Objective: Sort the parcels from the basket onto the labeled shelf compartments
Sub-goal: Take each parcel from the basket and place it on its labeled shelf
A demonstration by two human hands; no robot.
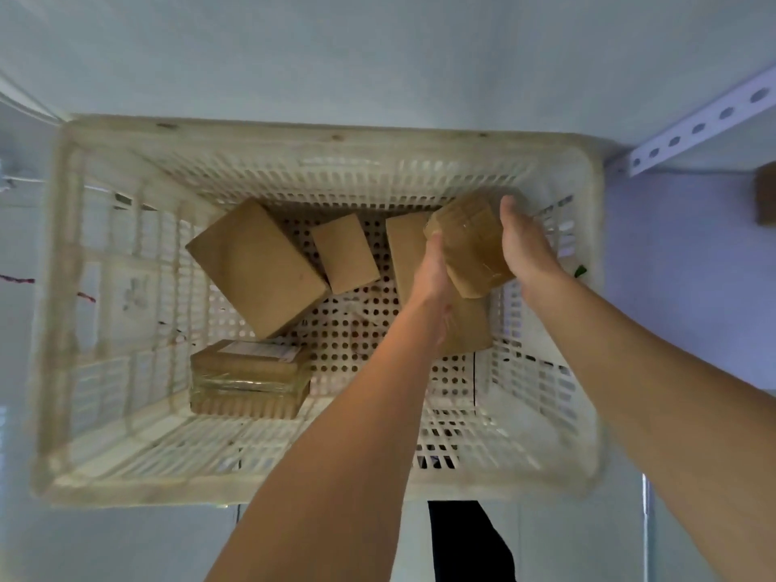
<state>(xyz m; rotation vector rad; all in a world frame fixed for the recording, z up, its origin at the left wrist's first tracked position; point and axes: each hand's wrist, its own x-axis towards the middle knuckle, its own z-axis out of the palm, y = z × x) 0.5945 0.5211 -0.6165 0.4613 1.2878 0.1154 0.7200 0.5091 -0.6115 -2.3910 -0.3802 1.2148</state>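
Observation:
A white perforated plastic basket [327, 464] fills the view below me. Both my hands reach into its right side and hold a tape-wrapped brown parcel [472, 241] between them, raised off the basket floor. My left hand [432, 270] presses the parcel's left side. My right hand [523, 241] curls over its right side. A flat brown parcel [405, 254] lies under them, partly hidden. On the floor also lie a large cardboard box [256, 266], a small box [346, 254] and a taped parcel with a label [250, 378].
A white slotted shelf post [697, 128] runs at the upper right, with a brown object [766, 199] at the far right edge. Pale floor surrounds the basket. A dark shape [466, 543] shows below the basket's near rim.

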